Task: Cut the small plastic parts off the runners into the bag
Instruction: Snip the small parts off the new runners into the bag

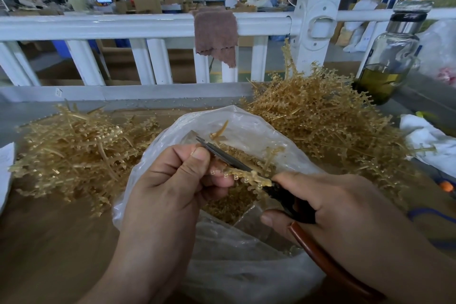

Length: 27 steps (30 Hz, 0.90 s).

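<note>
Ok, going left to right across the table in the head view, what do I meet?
Left pile of runners, left hand pinching a runner, right hand, white cloth. Bag, scissors and right pile overlap them, so left out.

Runner [249, 177] and cutters [223, 155] over bag [246, 119]

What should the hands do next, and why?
Probably squeeze the scissors in the right hand: their blade lies along the runner that the left hand pinches, small parts hang on it, and the open bag lies below.
</note>
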Each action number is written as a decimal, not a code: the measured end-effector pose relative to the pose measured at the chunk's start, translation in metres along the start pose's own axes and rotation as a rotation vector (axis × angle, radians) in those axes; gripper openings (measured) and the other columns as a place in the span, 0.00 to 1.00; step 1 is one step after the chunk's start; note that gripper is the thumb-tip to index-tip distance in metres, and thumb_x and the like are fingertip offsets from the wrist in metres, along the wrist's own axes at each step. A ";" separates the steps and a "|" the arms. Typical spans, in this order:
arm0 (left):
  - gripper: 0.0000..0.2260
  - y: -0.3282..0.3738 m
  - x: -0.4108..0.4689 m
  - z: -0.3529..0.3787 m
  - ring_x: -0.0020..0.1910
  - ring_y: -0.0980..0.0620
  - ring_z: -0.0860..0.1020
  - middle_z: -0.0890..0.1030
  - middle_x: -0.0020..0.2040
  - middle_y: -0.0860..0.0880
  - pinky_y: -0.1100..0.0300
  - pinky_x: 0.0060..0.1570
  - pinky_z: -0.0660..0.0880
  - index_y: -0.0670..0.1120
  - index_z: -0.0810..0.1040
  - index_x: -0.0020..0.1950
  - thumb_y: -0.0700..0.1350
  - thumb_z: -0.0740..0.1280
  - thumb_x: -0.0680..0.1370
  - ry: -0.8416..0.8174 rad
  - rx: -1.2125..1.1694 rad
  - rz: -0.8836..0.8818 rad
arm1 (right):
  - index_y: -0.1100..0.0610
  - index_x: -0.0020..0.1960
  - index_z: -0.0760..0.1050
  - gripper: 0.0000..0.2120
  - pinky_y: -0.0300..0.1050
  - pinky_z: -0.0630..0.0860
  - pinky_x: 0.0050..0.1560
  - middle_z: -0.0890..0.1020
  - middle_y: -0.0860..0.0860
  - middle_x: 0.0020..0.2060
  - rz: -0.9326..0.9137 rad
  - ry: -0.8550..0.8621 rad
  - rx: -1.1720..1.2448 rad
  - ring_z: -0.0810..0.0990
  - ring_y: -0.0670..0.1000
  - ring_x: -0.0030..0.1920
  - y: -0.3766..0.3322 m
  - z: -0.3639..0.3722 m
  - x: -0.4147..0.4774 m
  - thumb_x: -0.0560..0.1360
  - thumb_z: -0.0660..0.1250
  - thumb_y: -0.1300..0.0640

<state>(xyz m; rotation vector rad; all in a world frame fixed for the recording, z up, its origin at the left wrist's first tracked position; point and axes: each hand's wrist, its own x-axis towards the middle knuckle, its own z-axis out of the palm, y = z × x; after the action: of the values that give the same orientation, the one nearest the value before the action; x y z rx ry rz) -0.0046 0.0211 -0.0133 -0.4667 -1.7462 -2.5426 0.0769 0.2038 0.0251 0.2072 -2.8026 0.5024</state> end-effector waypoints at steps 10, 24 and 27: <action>0.09 0.000 0.000 0.002 0.34 0.52 0.81 0.82 0.36 0.47 0.61 0.35 0.79 0.51 0.82 0.36 0.48 0.68 0.75 0.018 -0.023 -0.011 | 0.45 0.43 0.76 0.22 0.33 0.61 0.28 0.69 0.38 0.27 -0.009 -0.004 0.005 0.70 0.38 0.28 0.000 0.001 0.000 0.70 0.54 0.30; 0.08 0.001 -0.001 0.001 0.34 0.52 0.82 0.83 0.36 0.47 0.60 0.37 0.80 0.52 0.82 0.35 0.50 0.73 0.74 0.031 0.075 0.010 | 0.41 0.46 0.71 0.20 0.36 0.65 0.29 0.72 0.39 0.29 -0.031 -0.071 -0.030 0.73 0.41 0.31 0.006 -0.002 -0.001 0.70 0.54 0.27; 0.08 0.000 0.000 -0.001 0.35 0.51 0.82 0.83 0.38 0.46 0.60 0.38 0.80 0.51 0.82 0.36 0.49 0.68 0.75 0.038 0.084 0.022 | 0.41 0.43 0.69 0.16 0.35 0.63 0.28 0.71 0.38 0.29 -0.048 -0.064 -0.033 0.72 0.40 0.30 0.007 -0.002 0.000 0.71 0.58 0.29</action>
<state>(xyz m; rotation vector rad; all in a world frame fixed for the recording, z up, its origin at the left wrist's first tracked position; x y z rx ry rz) -0.0047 0.0206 -0.0136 -0.4281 -1.8157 -2.4354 0.0765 0.2106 0.0246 0.2871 -2.8584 0.4453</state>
